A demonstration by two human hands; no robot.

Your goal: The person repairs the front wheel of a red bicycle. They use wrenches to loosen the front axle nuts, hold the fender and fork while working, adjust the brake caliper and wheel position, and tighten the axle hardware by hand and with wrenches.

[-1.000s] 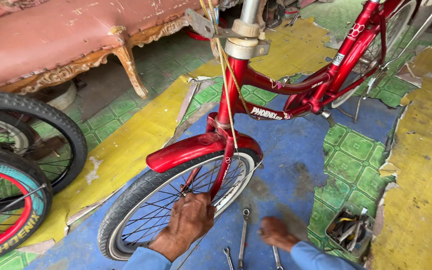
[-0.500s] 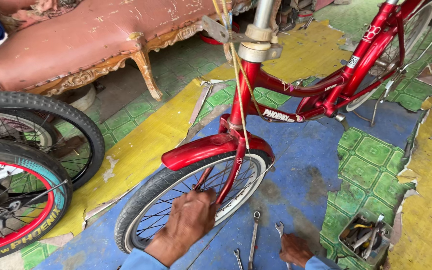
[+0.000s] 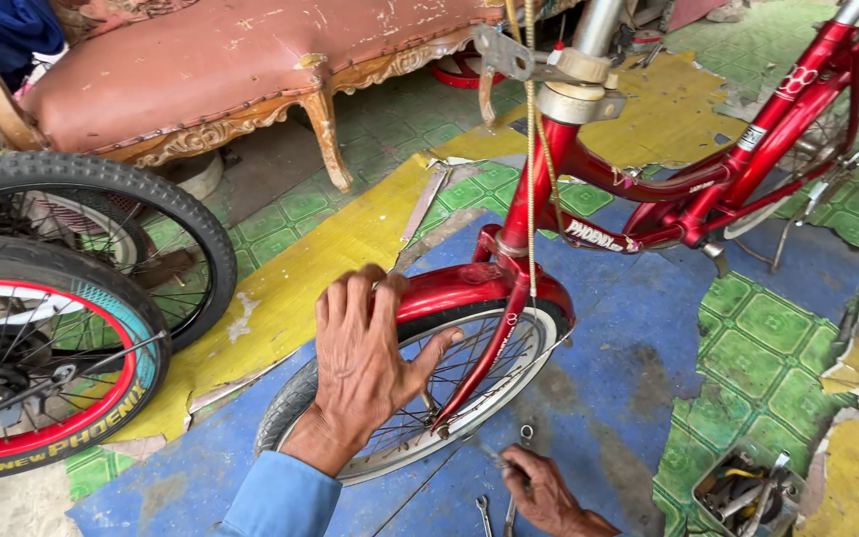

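A red bicycle stands upright on the floor, its front wheel toward me. My left hand rests on the top of the front tyre, fingers curled over the red mudguard. My right hand is low beside the wheel, fingers closed on a metal wrench that lies among other spanners on the blue floor. Both sleeves are light blue.
Two more bicycle wheels stand at the left. A worn pink sofa with a carved wooden frame is behind. A small box of tools sits at the lower right. The floor has torn blue, yellow and green covering.
My left hand has moved up from the spokes onto the top of the tyre and mudguard. My right hand has shifted left among the wrenches and closed on one. The view has moved closer.
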